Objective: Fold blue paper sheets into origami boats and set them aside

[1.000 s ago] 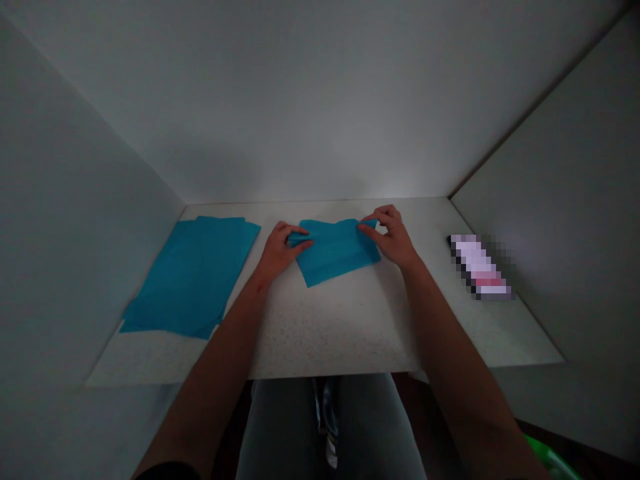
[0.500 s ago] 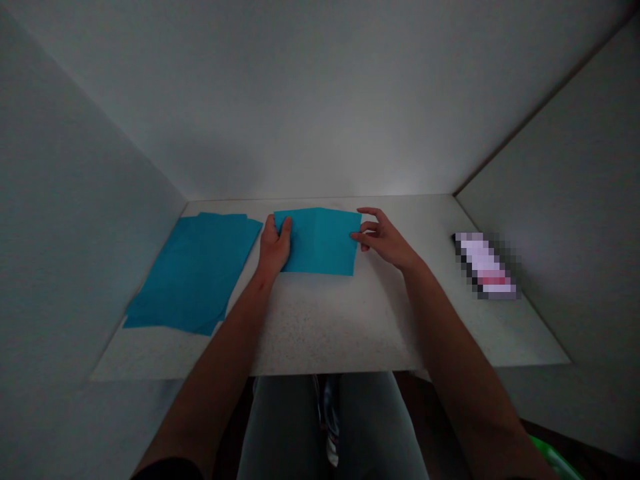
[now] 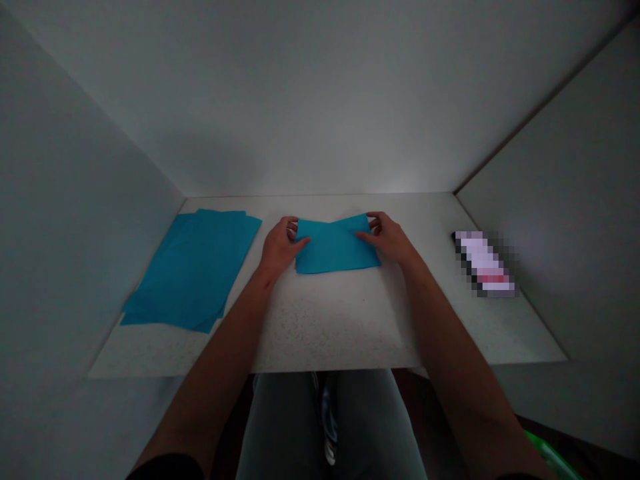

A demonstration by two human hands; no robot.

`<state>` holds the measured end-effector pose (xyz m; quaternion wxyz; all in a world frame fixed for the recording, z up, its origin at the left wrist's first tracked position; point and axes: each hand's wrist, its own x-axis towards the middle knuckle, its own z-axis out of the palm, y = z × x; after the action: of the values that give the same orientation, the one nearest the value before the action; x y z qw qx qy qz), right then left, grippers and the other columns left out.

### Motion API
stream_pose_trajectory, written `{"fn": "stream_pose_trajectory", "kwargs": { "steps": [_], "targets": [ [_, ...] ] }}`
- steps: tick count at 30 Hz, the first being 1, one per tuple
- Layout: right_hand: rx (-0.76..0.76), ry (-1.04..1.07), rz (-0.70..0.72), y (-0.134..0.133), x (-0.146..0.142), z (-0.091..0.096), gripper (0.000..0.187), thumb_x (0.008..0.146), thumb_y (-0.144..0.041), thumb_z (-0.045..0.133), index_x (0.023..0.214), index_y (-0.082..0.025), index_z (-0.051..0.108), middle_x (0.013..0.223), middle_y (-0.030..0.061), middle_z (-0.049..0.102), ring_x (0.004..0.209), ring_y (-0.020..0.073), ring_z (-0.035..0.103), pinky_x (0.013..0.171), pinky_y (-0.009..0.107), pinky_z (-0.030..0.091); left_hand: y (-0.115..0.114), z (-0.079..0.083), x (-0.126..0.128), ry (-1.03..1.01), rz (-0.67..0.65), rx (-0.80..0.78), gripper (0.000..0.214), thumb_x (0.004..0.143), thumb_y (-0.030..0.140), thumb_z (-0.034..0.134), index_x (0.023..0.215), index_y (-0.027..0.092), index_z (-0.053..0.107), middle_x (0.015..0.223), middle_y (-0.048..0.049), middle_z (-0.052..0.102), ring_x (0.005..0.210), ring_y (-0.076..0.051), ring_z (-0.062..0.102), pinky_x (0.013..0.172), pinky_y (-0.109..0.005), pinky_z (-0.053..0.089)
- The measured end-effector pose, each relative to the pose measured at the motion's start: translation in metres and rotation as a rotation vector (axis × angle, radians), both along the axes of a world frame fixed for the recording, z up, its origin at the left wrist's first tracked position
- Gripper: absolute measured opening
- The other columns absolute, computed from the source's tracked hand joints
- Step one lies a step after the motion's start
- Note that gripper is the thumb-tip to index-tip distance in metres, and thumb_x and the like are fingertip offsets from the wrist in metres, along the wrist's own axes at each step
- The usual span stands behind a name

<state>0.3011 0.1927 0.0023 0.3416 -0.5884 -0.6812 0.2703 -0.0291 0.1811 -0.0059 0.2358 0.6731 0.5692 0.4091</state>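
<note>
Two bare hands work at upper centre of the frame, set apart from each other. The left hand pinches the left end of a folded teal sheet, and the right hand pinches its right end. Sheet lies flat on a white speckled countertop, its top edge dipping slightly at the middle; paper or thin cloth, cannot tell which. Upper left of the frame: a stack of teal sheets, edges slightly offset, near the left hand but not touching it. Far right of the counter: a flat pixelated object, too blurred to name, beside the right wall panel. Bottom centre: the person's grey-blue trousers below the counter edge. Lower right corner: a green object, partly in view.
</note>
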Motion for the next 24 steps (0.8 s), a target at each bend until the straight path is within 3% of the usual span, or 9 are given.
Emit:
{"fn": "stream_pose_trajectory", "kwargs": {
  "steps": [4,8,11,15,20,24],
  "targets": [
    [0.049,0.084,0.067,-0.004,-0.008,0.012,0.052,0.099,-0.069,0.065,0.116,-0.022,0.077,0.103,0.0093,0.079,0.089,0.0253,0.07,0.084,0.041,0.058,-0.003,0.006,0.004,-0.002,-0.087,0.087,0.041,0.085,0.026,0.083,0.124,0.024,0.071,0.108,-0.0046,0.077,0.085,-0.018,0.067,0.083,-0.035,0.056],
    [-0.019,0.07,0.193,-0.009,-0.015,0.02,0.053,0.107,-0.065,0.051,0.106,-0.023,0.083,0.103,0.0094,0.083,0.093,0.0266,0.072,0.089,0.043,0.058,-0.011,0.016,0.01,0.057,-0.266,0.116,0.032,0.091,0.04,0.083,0.119,0.023,0.079,0.11,-0.0063,0.079,0.087,-0.019,0.068,0.084,-0.035,0.056],
    [-0.05,0.019,0.296,-0.012,-0.017,0.02,0.041,0.104,-0.056,0.06,0.11,-0.024,0.086,0.104,0.009,0.083,0.091,0.0253,0.073,0.084,0.04,0.058,-0.014,0.018,0.013,0.122,-0.389,0.106,0.031,0.099,0.049,0.076,0.115,0.024,0.083,0.107,-0.0072,0.081,0.091,-0.022,0.071,0.09,-0.039,0.056],
    [-0.056,-0.081,0.423,-0.012,-0.017,0.015,0.029,0.092,-0.042,0.077,0.113,-0.025,0.088,0.1,0.0075,0.079,0.081,0.0203,0.069,0.078,0.035,0.055,-0.015,0.015,0.013,0.237,-0.49,0.091,0.031,0.105,0.05,0.067,0.112,0.027,0.087,0.114,-0.0082,0.081,0.107,-0.026,0.073,0.103,-0.046,0.053],
    [-0.037,-0.139,0.485,-0.012,-0.016,0.015,0.024,0.093,-0.037,0.078,0.113,-0.027,0.088,0.099,0.0059,0.077,0.08,0.0191,0.067,0.078,0.034,0.053,-0.018,0.008,0.013,0.4,-0.507,0.061,0.033,0.101,0.045,0.074,0.132,0.036,0.083,0.133,-0.0082,0.074,0.124,-0.03,0.067,0.113,-0.053,0.044],
    [-0.03,-0.21,0.484,-0.015,-0.018,0.019,0.031,0.093,-0.04,0.08,0.121,-0.028,0.087,0.102,0.007,0.075,0.081,0.021,0.068,0.079,0.035,0.054,-0.019,0.005,0.016,0.44,-0.46,0.044,0.042,0.099,0.044,0.078,0.139,0.036,0.08,0.131,-0.0096,0.071,0.123,-0.032,0.065,0.111,-0.051,0.044]
  ]
}}
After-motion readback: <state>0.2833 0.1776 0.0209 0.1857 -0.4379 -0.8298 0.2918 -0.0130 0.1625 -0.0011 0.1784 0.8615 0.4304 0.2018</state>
